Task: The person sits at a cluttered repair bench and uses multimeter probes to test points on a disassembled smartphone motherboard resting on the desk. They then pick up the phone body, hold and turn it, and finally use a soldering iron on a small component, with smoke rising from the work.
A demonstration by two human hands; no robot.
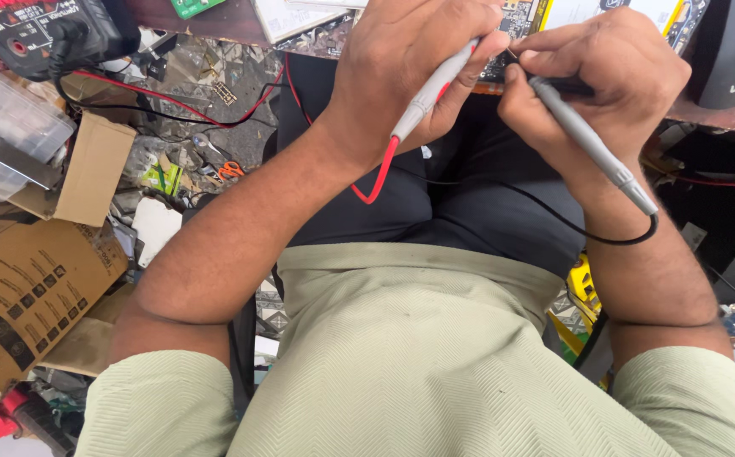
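1. Left grip [410, 72] is clenched pen-style round the red-leaded probe [431, 93]; right grip [592, 72] likewise grasps the black-leaded probe [592, 140]
2. Both tips meet the circuit board [515, 21] at twelve o'clock on the tabletop [714, 114] edge; probing looks under way, not finished
3. The multimeter [42, 30] sits at ten o'clock; cardboard boxes [29, 271] crowd nine o'clock, so open room is tight
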